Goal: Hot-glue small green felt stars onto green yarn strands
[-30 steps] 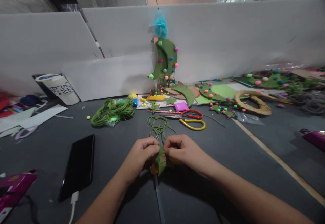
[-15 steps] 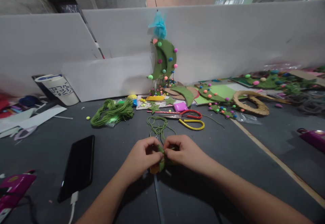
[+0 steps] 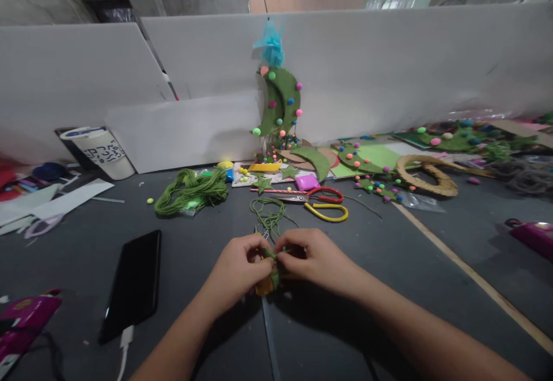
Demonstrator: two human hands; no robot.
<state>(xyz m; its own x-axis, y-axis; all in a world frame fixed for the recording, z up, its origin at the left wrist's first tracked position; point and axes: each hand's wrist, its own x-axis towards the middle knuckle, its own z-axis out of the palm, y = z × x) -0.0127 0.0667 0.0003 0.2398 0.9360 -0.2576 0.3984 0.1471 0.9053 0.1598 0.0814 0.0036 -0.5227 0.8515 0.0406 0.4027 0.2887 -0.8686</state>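
Close together over the dark table, my left hand (image 3: pixel 246 263) and my right hand (image 3: pixel 309 257) pinch a small green felt piece (image 3: pixel 274 280) between thumbs and fingertips. Its full shape is hidden by my fingers. Something orange-yellow (image 3: pixel 262 288) shows beneath it, under my left fingers; I cannot make out what it is. Loose green yarn (image 3: pixel 268 215) lies in a tangle just beyond my fingertips. Past it rest scissors with a red and a yellow handle loop (image 3: pixel 327 212), and a green felt star (image 3: pixel 262 183).
A phone (image 3: pixel 133 283) with a white cable lies left, near a magenta tool (image 3: pixel 30 323). Behind are a green yarn skein (image 3: pixel 192 192), a white cup (image 3: pixel 103 152) and a straw-coloured ring (image 3: pixel 425 176). A pom-pom-trimmed green crescent (image 3: pixel 290 90) hangs before the white panel.
My fingers have shifted slightly on the green felt piece, which sits a little differently between them. Everything on the table stays in place.
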